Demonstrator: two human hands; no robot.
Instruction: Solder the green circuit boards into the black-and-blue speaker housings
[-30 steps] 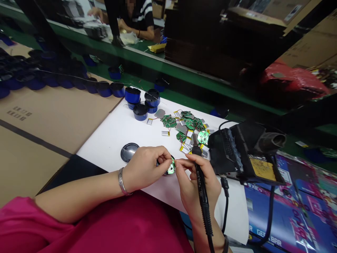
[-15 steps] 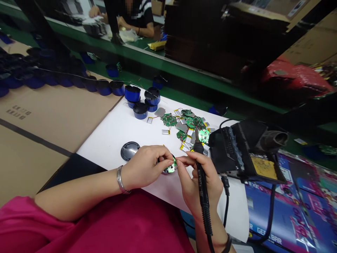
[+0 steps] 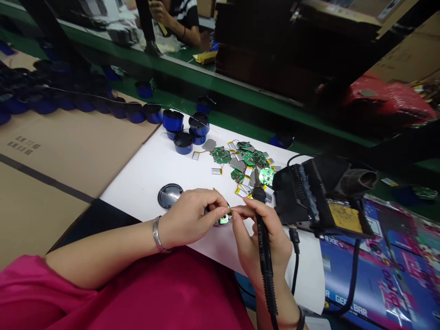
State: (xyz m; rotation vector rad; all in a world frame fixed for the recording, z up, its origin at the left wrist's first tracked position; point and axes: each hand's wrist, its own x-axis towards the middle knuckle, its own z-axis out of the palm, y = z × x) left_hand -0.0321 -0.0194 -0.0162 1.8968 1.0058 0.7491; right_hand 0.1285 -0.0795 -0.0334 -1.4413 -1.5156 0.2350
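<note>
My left hand is closed, thumb and index finger pinched over a small green circuit board. Whatever lies between those fingertips is too small to make out. The board sits in a dark round housing, largely hidden by my hand. My right hand holds a black soldering iron against its palm, the tip pointing away from me. Its thumb and index fingertips meet at the board's right edge, close to my left fingertips. A black round cover lies left of my left hand.
Beyond my hands lies a pile of green circuit boards with wired silver batteries. Blue round housings stand at the back left. A soldering iron stand with a yellow sponge is on the right. A co-worker's arm shows across the bench.
My hands stay almost in place, with slight finger movement at the board. Across the bench, the co-worker's hand has risen, holding a yellowish strip.
</note>
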